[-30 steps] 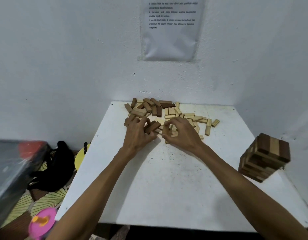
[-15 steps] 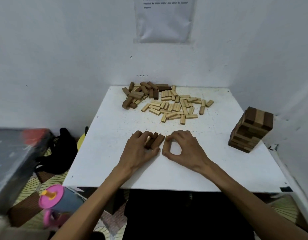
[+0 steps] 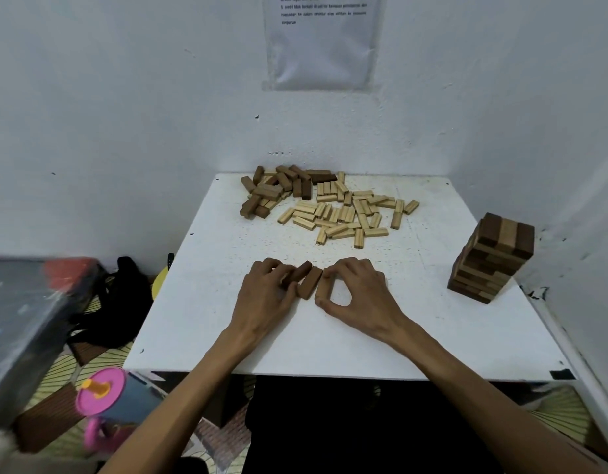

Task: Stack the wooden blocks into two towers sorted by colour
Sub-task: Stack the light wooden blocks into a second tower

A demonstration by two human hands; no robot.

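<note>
Left hand (image 3: 265, 295) and right hand (image 3: 360, 295) curl around short dark brown wooden blocks (image 3: 309, 285) lying side by side on the white square table (image 3: 330, 343); pressing them flush should give a level base, clear of the loose pale wooden blocks (image 3: 347, 213) beyond

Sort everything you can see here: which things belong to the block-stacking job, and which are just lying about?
Job: loose dark blocks, loose light blocks, dark blocks at the hands, mixed tower.
Lying about: pink-lidded cup, black bag, wall notice.
</note>
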